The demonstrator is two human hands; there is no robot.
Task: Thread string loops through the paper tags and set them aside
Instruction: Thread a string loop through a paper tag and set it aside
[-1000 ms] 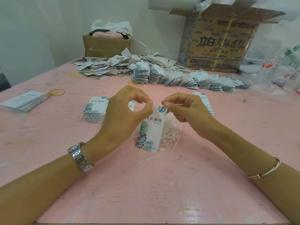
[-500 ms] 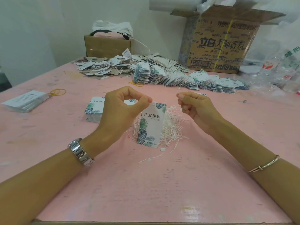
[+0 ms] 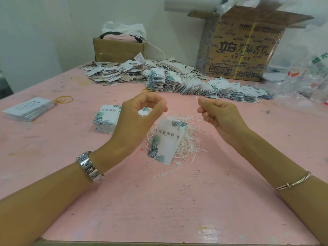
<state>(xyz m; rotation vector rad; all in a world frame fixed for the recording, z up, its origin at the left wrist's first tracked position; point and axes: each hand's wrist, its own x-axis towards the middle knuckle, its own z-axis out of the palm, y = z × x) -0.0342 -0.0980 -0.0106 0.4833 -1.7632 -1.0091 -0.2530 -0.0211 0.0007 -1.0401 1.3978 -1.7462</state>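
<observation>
A white paper tag (image 3: 168, 142) with green leaf print hangs blurred between my hands, just above the pile of white string loops (image 3: 190, 139). My left hand (image 3: 140, 119) pinches thumb to forefinger at one end of a thin string (image 3: 179, 115) that runs through the tag's top. My right hand (image 3: 219, 114), fingers curled, pinches the other end, whose white tip sticks up above the thumb. The hands are apart, with the tag dangling below the gap.
A stack of unthreaded tags (image 3: 106, 119) lies behind my left hand. Threaded tags (image 3: 204, 87) lie in a row further back, with a loose heap (image 3: 115, 72) beyond. White cards (image 3: 28, 108) and yellow rubber bands (image 3: 63, 99) lie left. Cardboard boxes (image 3: 245, 50) and plastic bags (image 3: 305, 82) stand behind.
My hands have drawn apart, the right moving right and up with the string end. The tag left my left fingers and now hangs lower on the string.
</observation>
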